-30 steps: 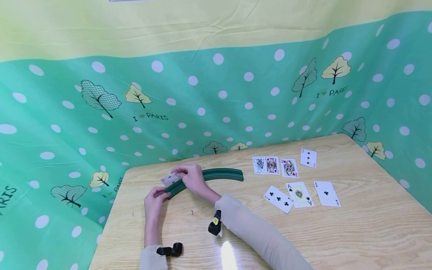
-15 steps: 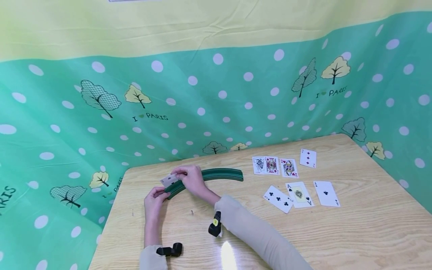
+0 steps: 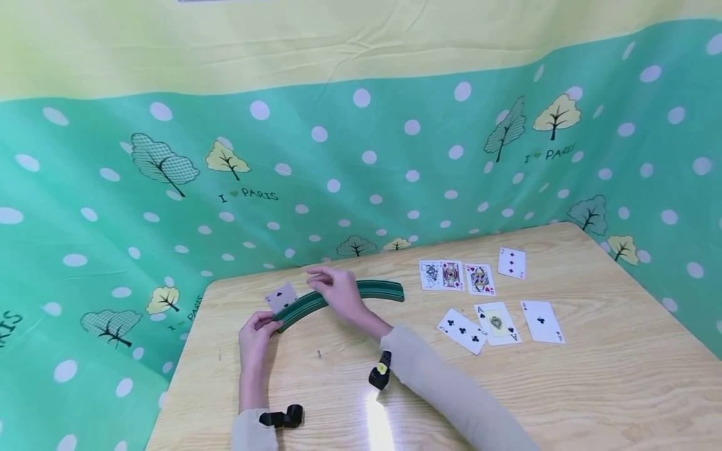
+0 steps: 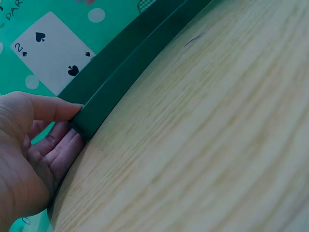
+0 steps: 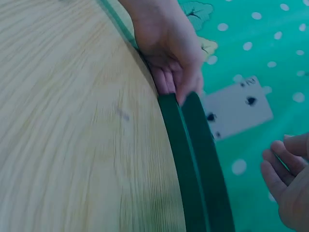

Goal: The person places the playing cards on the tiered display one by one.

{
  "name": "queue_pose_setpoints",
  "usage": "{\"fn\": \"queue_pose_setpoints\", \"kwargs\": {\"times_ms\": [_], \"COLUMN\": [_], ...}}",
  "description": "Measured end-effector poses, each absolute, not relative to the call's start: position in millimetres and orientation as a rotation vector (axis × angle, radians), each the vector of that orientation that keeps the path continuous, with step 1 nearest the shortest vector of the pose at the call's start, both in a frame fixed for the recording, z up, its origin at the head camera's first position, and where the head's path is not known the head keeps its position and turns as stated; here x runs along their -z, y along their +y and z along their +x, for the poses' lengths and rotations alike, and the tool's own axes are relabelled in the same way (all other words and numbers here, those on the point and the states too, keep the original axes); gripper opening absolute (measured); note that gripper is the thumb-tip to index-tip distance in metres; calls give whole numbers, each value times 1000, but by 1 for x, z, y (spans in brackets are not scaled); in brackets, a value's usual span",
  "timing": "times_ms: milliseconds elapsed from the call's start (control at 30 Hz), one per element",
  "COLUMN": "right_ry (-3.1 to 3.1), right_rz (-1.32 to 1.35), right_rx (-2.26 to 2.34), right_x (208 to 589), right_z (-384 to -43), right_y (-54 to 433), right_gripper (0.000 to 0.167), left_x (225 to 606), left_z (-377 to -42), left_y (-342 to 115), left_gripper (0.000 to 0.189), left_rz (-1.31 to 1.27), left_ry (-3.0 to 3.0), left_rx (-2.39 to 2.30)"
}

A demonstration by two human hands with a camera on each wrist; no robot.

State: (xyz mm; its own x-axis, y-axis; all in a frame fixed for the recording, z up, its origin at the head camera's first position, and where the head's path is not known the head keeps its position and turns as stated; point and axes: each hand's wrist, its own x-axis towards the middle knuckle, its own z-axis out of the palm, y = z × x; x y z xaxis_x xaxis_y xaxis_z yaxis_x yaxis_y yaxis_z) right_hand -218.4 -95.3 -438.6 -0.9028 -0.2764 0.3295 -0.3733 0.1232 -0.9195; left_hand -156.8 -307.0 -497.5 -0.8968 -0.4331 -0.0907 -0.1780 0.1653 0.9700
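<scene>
A green curved playing card holder (image 3: 383, 290) lies at the back left of the table. My left hand (image 3: 254, 341) pinches its left end, thumb on the near side in the left wrist view. The two of spades (image 4: 48, 53) stands in the holder's slot close to that end, leaning back, its lower edge hidden by the rail (image 4: 120, 63). My right hand (image 3: 341, 295) is over the middle of the holder, fingers loosely bent and holding nothing. In the right wrist view a gap shows between my right fingers (image 5: 276, 176) and the card.
Face-up cards lie on the wooden table (image 3: 327, 388) to the right. The back row has a joker (image 3: 431, 275), a red face card (image 3: 452, 275), a queen of hearts (image 3: 480, 279) and a diamonds card (image 3: 512, 263). Nearer are a three of clubs (image 3: 462, 331) and two aces (image 3: 497, 323).
My right hand has let go of the two of spades and moved right along the holder. The card stays upright in the slot. My left hand keeps its place at the holder's end.
</scene>
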Motion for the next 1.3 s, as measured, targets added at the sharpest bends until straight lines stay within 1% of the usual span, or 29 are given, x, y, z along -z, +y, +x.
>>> {"fn": "queue_pose_setpoints", "kwargs": {"times_ms": [200, 333, 567, 767, 1033, 1300], "right_ry": [-2270, -2255, -2295, -2315, -2315, -2369], "right_rz": [486, 398, 312, 246, 100, -10], "right_rx": [-2096, -2174, -2108, -2026, -1999, -1975], "right_x": [443, 441, 437, 433, 438, 443], "right_z": [-214, -213, -211, -212, -216, -216], "right_y": [-42, -7, 45, 82, 127, 172], "right_gripper": [18, 17, 16, 19, 24, 32], "left_x": [496, 498, 501, 497, 499, 501], "left_z": [-156, -157, -157, -156, -158, -159], "left_y": [-306, -305, -307, -303, -302, -304], "left_gripper": [32, 29, 25, 26, 20, 23], "left_rz": [596, 602, 634, 622, 611, 604], "left_ry": [-2225, -2216, -2200, -2193, -2166, -2186], "left_rx": [1811, 1812, 1814, 1815, 1827, 1850]}}
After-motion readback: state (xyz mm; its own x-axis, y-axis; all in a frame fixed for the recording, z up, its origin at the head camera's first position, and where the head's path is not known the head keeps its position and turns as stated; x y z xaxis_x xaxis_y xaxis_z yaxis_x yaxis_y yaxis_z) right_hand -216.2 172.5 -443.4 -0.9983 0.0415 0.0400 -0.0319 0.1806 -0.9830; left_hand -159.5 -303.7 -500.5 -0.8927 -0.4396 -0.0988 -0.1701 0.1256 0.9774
